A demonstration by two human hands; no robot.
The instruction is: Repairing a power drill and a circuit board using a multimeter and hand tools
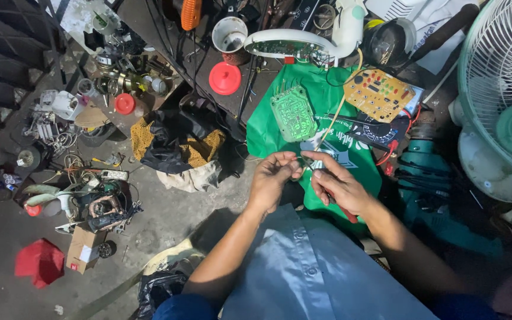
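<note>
My left hand (pixel 272 176) and my right hand (pixel 338 185) meet over a green cloth (pixel 321 106), fingertips almost touching. Between them they pinch a thin pale wire (pixel 332 121) that runs up toward a white fan housing (pixel 303 42). My right hand also grips a red-handled tool (pixel 346 212), its handle sticking out below the palm. A green circuit board (pixel 293 112) lies on the cloth just above my hands. A yellow circuit board (pixel 378 93) with red and black wires lies further right.
A white standing fan (pixel 499 95) fills the right edge, with a teal base part (pixel 428 172) beside it. A red lid (pixel 225 78) and a white cup (pixel 230 34) sit above. Scattered parts, cables and a cardboard box (pixel 83 249) cover the floor at left.
</note>
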